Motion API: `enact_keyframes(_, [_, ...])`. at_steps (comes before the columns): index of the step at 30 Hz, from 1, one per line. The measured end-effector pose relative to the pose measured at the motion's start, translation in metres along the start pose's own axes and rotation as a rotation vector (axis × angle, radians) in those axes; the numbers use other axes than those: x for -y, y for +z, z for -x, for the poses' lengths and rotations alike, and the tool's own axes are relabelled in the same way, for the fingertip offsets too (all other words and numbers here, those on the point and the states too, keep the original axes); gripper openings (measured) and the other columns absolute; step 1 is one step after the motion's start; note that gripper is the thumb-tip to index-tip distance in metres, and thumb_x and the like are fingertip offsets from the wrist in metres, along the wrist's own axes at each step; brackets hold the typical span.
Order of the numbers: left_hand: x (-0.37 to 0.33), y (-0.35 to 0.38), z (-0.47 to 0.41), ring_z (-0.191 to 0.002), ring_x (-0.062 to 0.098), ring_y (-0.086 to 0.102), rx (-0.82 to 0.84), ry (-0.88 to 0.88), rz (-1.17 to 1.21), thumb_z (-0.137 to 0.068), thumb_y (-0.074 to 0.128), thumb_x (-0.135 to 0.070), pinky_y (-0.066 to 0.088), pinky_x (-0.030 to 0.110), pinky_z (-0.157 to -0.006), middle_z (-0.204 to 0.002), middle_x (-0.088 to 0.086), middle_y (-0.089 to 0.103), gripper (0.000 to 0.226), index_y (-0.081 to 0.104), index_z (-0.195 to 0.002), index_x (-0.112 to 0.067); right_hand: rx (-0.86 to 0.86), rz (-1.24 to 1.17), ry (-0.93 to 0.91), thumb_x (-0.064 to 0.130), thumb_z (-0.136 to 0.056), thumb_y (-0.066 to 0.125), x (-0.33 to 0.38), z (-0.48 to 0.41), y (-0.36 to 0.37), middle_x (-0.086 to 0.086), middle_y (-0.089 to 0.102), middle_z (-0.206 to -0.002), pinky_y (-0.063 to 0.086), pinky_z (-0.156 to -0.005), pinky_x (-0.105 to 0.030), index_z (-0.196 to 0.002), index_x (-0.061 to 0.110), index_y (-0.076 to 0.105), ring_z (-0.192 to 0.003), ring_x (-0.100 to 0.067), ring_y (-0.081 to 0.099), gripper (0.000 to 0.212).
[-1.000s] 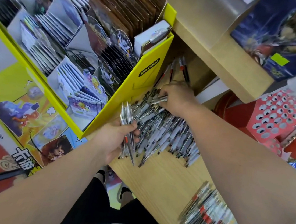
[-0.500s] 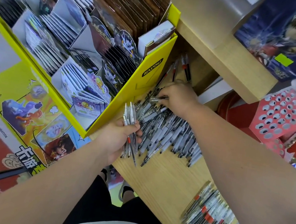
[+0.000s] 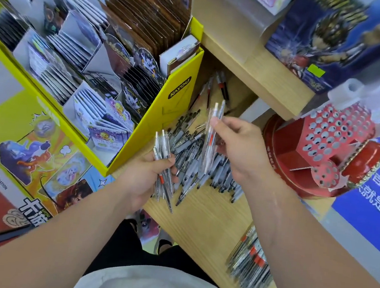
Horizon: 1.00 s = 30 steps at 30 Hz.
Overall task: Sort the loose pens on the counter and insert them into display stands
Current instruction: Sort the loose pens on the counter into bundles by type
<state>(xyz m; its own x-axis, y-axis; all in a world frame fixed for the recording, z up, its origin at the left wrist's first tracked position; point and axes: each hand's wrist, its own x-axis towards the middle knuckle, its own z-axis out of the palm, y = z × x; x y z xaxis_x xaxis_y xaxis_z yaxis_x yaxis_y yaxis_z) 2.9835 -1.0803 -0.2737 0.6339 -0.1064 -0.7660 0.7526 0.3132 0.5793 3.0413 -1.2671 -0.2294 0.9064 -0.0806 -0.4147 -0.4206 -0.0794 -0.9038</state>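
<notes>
- Step in hand, as I judge it: sorting. The pens are being gathered by kind before any goes into a stand.
- Right hand (image 3: pixel 244 149): thumb and fingers pinch what looks like two lifted pens (image 3: pixel 211 132), held nearly upright above the pile. The exact count is uncertain because of blur.
- Left hand (image 3: pixel 144 179): fingers curl round a bundle of pens (image 3: pixel 161 143), with clicker ends up and tips pointing down towards the counter (image 3: pixel 199 227).
- Loose pile (image 3: pixel 222 173): lies on the counter between the two hands, just beside the yellow card box (image 3: pixel 177 95). A few stray pens (image 3: pixel 213 87) lie further back, apart from it.
- Another group of pens (image 3: pixel 250 262) lies near the counter's front edge, well apart from the pile. It is probably a sorted lot.
- Red display stand (image 3: pixel 326 132): perforated with rows of holes and standing to the right of the pile. No pen from either hand is near it yet.
- Doing it well (judgement): check the colour band on the lifted pens against the left bundle before merging them. Lay them in with tips the same way and slide them alongside rather than across. Loosen the left fingers only slightly, or the bundle may fan out and drop.
- Risk (judgement): slim, smooth barrels slip easily from a pinch, so a firmer hold nearer mid-barrel would help.
- Look of the pens: slim, with clear or pale barrels, greyish grips and dark tips. Some show a red band at mid-barrel. Printed text is too blurred to read.
</notes>
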Motion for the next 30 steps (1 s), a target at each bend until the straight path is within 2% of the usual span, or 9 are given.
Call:
enact_keyframes(5, [-0.006, 0.015, 0.015, -0.07, 0.026, 0.066, 0.129, -0.003, -0.046, -0.097, 0.062, -0.014, 0.053, 0.043, -0.072, -0.075, 0.007, 0.066, 0.019, 0.058, -0.114, -0.008, 0.015, -0.178, 0.28, 0.029, -0.087, 0.077, -0.019, 0.026, -0.006, -0.007, 0.067, -0.085, 0.051, -0.057, -0.027, -0.097, 0.011, 0.073, -0.069, -0.015, 0.061, 0.02])
enact_keyframes(8, [-0.005, 0.023, 0.021, -0.084, 0.024, 0.071, 0.181, -0.029, -0.123, -0.09, 0.072, -0.022, 0.052, 0.052, -0.09, -0.098, 0.009, 0.076, 0.045, 0.057, -0.129, -0.006, 0.033, -0.205, 0.331, 0.027, -0.086, 0.078, -0.026, 0.039, -0.001, -0.004, 0.068, -0.08, 0.05, -0.054, -0.026, -0.091, 0.014, 0.071, -0.065, -0.013, 0.062, 0.016])
enact_keyframes(11, [0.0, 0.029, 0.025, -0.09, 0.03, 0.068, 0.205, -0.024, -0.135, -0.094, 0.067, -0.019, 0.047, 0.061, -0.099, -0.104, 0.016, 0.075, 0.028, 0.067, -0.12, -0.01, 0.016, -0.215, 0.346, 0.025, -0.084, 0.08, -0.031, 0.049, 0.007, 0.0, 0.068, -0.073, 0.049, -0.049, -0.022, -0.087, 0.013, 0.071, -0.06, -0.009, 0.062, 0.015])
enact_keyframes(17, [0.005, 0.03, 0.023, -0.084, 0.026, 0.071, 0.229, -0.016, -0.113, -0.087, 0.068, -0.013, 0.055, 0.043, -0.079, -0.1, 0.015, 0.075, 0.033, 0.068, -0.12, -0.008, -0.022, -0.134, 0.361, 0.031, -0.079, 0.084, -0.037, 0.053, 0.019, -0.002, 0.076, -0.095, 0.052, -0.068, -0.028, -0.099, 0.015, 0.075, -0.083, -0.015, 0.069, 0.027])
enact_keyframes(20, [0.006, 0.024, 0.019, -0.074, 0.021, 0.07, 0.188, -0.005, -0.09, -0.093, 0.063, -0.006, 0.056, 0.037, -0.069, -0.09, 0.012, 0.074, 0.021, 0.069, -0.113, -0.007, 0.031, -0.109, 0.338, 0.03, -0.083, 0.081, -0.033, 0.05, 0.026, 0.006, 0.073, -0.077, 0.05, -0.058, -0.019, -0.096, 0.015, 0.075, -0.066, -0.003, 0.066, 0.021])
enact_keyframes(22, [0.003, 0.02, 0.016, -0.069, 0.02, 0.069, 0.154, -0.01, -0.058, -0.094, 0.062, -0.004, 0.056, 0.035, -0.064, -0.083, 0.008, 0.073, 0.015, 0.068, -0.106, -0.009, 0.054, -0.021, 0.31, 0.036, -0.089, 0.075, -0.031, 0.043, 0.029, 0.01, 0.068, -0.071, 0.045, -0.056, -0.018, -0.098, 0.013, 0.075, -0.061, -0.002, 0.061, 0.025])
enact_keyframes(25, [-0.004, 0.014, 0.008, -0.068, 0.023, 0.067, 0.086, -0.012, -0.003, -0.095, 0.061, -0.003, 0.057, 0.038, -0.063, -0.079, 0.007, 0.072, 0.014, 0.063, -0.107, -0.01, -0.021, 0.181, 0.165, 0.035, -0.099, 0.061, -0.03, 0.014, 0.027, 0.013, 0.064, -0.089, 0.044, -0.076, -0.026, -0.116, 0.013, 0.072, -0.078, -0.006, 0.057, 0.03])
enact_keyframes(28, [-0.008, 0.006, -0.003, -0.067, 0.022, 0.069, 0.013, 0.018, -0.023, -0.096, 0.062, -0.006, 0.057, 0.039, -0.058, -0.084, 0.008, 0.073, 0.017, 0.059, -0.113, -0.011, -0.057, 0.617, -0.026, 0.025, -0.104, 0.051, -0.028, -0.026, 0.015, -0.003, 0.066, -0.113, 0.047, -0.08, -0.027, -0.132, 0.01, 0.063, -0.089, -0.018, 0.062, 0.034])
enact_keyframes(30, [-0.007, -0.002, -0.008, -0.073, 0.023, 0.069, -0.019, 0.018, -0.035, -0.096, 0.063, -0.008, 0.057, 0.042, -0.064, -0.084, 0.006, 0.075, 0.018, 0.06, -0.114, -0.011, -0.03, 0.895, -0.071, 0.021, -0.102, 0.048, -0.032, -0.052, 0.011, -0.014, 0.064, -0.122, 0.051, -0.085, -0.033, -0.129, 0.009, 0.063, -0.103, -0.03, 0.063, 0.033])
